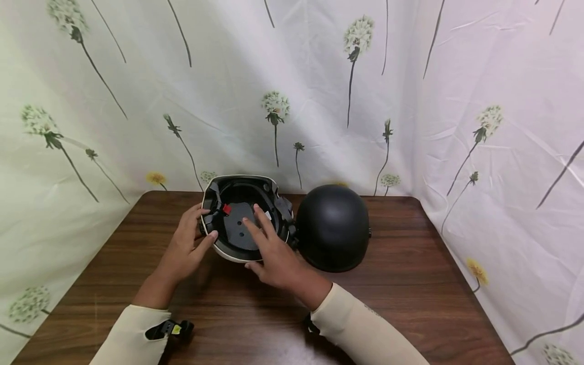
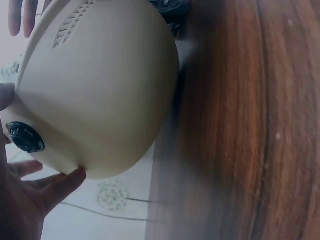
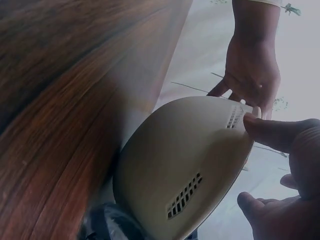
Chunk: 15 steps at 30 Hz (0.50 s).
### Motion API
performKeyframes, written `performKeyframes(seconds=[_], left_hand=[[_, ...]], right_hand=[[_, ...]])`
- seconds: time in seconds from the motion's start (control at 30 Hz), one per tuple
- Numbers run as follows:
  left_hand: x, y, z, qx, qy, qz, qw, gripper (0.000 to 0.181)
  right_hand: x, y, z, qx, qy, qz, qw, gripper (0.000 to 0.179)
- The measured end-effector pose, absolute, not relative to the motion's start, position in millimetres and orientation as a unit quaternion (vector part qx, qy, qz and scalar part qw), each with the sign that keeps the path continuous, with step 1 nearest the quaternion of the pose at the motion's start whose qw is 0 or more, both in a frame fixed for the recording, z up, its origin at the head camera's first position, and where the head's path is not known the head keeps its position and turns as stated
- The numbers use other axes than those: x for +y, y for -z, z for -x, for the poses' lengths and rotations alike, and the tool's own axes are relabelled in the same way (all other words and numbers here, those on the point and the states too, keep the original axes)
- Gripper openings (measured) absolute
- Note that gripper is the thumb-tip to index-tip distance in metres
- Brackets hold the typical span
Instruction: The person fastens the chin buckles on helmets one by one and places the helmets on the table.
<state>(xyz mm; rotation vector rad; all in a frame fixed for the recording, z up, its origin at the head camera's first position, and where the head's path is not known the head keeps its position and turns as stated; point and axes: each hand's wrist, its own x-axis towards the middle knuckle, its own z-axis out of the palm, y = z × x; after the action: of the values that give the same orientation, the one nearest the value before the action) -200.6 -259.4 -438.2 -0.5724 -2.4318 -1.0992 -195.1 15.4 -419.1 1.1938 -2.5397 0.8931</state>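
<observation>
A cream helmet [image 1: 230, 254] lies upside down on the table, its dark padded inside facing up. Within it show a grey liner pad [image 1: 238, 236] and a red buckle piece [image 1: 226, 209]. My left hand [image 1: 184, 248] holds the helmet's left side, thumb at the rim and fingers against the outer shell by a black round knob [image 2: 26, 137]. Over the opening, my right hand [image 1: 278, 261] has its fingers extended above the liner. Its thumb [image 3: 260, 125] touches the outer shell near the rim, close to a vent grille.
A matte black helmet [image 1: 335, 228] stands dome up just right of the cream one. Both are near the back edge of the brown wooden table [image 1: 246, 314]. White curtains [image 1: 228, 101] with dandelion prints hang behind and at the sides.
</observation>
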Motion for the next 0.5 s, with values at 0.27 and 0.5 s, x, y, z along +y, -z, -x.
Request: performKeyframes(seconds=[0.27,0.5], left_hand=[[-272.0,443.6,197.1,-0.862,0.423,0.211,0.185,0.058],[-281.4,450.6,194.8,-0.855,0.437,0.220,0.175,0.057]], right_hand=[[27.9,422.1,198.5,-0.864,-0.290,-0.403,0.087,0.110],[38.1,428.6,204.6,-0.882,-0.252,-0.381,0.116,0.113]])
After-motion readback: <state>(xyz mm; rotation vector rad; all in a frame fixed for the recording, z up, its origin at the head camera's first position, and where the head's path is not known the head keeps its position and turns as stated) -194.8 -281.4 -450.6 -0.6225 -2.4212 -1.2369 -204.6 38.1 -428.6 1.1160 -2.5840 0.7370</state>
